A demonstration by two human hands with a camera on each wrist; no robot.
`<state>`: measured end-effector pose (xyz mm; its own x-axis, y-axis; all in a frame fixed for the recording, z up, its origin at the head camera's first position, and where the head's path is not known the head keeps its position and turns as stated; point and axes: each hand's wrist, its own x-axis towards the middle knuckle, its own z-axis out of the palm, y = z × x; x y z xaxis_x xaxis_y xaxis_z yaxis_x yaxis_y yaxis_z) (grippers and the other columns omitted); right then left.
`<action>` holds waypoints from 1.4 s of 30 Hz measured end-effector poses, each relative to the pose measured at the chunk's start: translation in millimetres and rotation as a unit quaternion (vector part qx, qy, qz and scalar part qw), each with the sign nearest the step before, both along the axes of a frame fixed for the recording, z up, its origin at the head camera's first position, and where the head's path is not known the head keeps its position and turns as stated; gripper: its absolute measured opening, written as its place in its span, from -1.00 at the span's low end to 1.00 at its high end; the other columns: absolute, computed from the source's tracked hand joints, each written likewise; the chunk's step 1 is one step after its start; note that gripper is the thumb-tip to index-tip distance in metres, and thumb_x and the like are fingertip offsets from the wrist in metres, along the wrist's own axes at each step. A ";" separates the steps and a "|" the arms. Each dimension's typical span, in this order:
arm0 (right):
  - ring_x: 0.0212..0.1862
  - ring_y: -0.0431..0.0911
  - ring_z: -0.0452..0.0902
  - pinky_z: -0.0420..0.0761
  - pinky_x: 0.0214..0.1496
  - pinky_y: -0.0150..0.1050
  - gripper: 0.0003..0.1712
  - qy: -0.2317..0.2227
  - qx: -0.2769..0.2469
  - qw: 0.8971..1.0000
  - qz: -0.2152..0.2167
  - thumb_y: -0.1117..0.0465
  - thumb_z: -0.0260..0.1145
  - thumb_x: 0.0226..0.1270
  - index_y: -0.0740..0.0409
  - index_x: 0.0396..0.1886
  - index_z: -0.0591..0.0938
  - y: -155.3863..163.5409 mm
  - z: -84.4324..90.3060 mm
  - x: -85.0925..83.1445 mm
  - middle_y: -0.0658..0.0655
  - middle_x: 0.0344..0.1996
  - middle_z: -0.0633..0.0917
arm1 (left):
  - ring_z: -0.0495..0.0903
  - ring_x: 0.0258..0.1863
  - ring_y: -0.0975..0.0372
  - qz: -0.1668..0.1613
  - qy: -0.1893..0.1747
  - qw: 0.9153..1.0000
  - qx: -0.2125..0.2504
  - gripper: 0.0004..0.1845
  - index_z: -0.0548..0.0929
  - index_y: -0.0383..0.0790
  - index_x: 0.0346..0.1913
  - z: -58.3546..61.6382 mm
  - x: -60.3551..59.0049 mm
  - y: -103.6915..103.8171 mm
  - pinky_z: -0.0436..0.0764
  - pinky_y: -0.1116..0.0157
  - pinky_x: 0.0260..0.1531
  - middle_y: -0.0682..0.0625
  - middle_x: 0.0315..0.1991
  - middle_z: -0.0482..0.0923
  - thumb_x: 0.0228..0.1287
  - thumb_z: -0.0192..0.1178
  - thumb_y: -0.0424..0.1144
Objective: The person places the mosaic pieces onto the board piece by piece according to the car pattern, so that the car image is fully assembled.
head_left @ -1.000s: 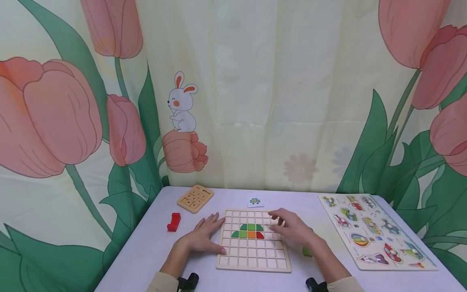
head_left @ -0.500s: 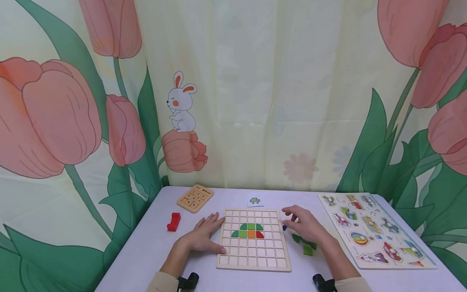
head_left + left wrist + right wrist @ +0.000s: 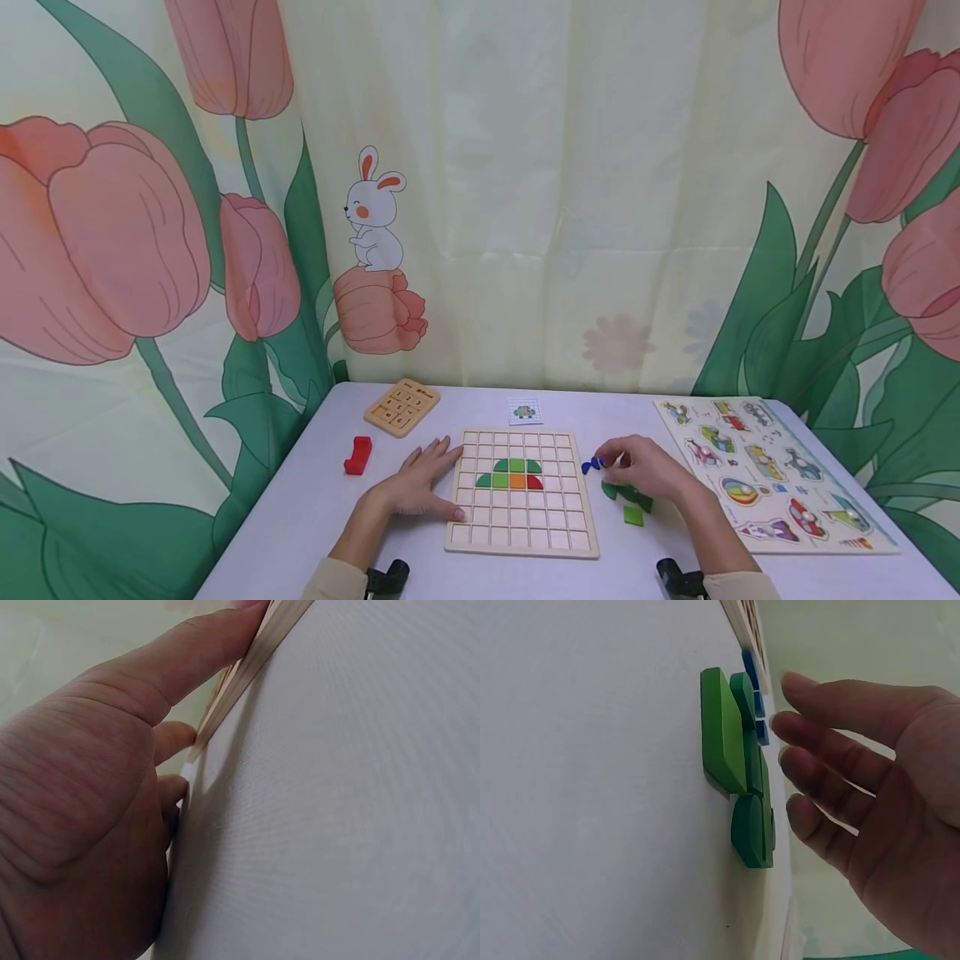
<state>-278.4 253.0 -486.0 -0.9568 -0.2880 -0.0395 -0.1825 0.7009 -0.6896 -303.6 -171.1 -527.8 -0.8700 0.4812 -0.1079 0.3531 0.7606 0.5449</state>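
From the head view, your left hand [image 3: 411, 490] lay flat on the table [image 3: 300, 517], fingers straight and a little spread, the fingertips touching the left edge of the grid board [image 3: 521, 492]. That board held a small cluster of green, orange and red pieces in its middle rows. Your right hand [image 3: 647, 471] hovered just right of the board, over the loose green pieces [image 3: 628, 500], with a blue piece [image 3: 591, 464] at the fingertips; you could not tell from here whether the fingers pinched it or only touched it. A red block [image 3: 357, 456] sat well to the left, a small wooden board [image 3: 402, 407] behind it, a card [image 3: 523, 411] behind the grid, and an animal puzzle [image 3: 772, 475] on the far right.

In the left wrist view, your thumb [image 3: 187, 652] pressed straight along the board's wooden edge [image 3: 255, 660], and two curled fingertips met its corner.

In the right wrist view, your fingers [image 3: 832, 750] were relaxed and slightly parted, holding nothing, hanging just off the green pieces [image 3: 739, 772] and the blue piece [image 3: 754, 697] on the table.
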 end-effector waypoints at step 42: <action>-0.27 -0.05 0.49 0.47 -0.31 -0.28 -0.71 -0.026 0.021 0.998 0.044 0.40 0.57 0.13 0.11 -0.22 0.65 -6.9 -5.2 2.4 0.05 -0.36 0.63 | -0.16 0.72 -0.02 0.003 0.000 1.000 0.008 0.22 0.22 0.08 0.64 6.3 5.1 1.0 -0.21 -0.22 0.65 -0.09 0.71 -0.03 -0.10 0.48 0.42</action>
<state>-276.0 246.0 -491.2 -0.9239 -0.3687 -0.1018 -0.2102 0.7118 -0.6702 -298.5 -170.2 -521.5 -0.8725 0.4784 -0.0996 0.3494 0.7532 0.5573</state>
